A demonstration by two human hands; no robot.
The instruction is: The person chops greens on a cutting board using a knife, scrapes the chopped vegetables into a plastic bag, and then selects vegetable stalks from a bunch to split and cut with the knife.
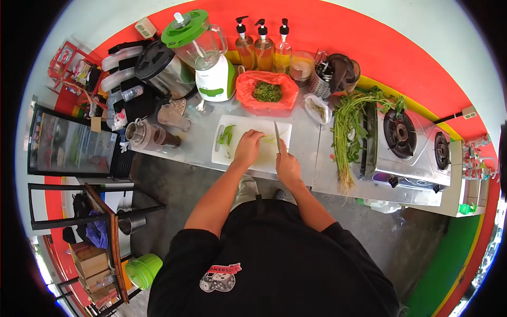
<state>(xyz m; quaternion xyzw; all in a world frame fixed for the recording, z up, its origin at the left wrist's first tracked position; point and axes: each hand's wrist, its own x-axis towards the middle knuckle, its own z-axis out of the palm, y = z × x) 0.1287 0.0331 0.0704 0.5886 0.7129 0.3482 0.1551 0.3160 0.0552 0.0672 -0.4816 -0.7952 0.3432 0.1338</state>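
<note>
A white cutting board lies on the metal counter in front of me. My right hand is wrapped round the handle of a knife, whose blade points away from me over the board's right part. Just left of the blade, my left hand has its fingers pressed together on thin pale green stems. Cut green pieces lie at the board's left side. Behind the board, an orange-red plastic bag in a container holds chopped greens.
A blender and pump bottles stand at the back. Right of the board are a small white bag, a long bunch of leafy greens and a gas stove. A grinder-like jar stands left.
</note>
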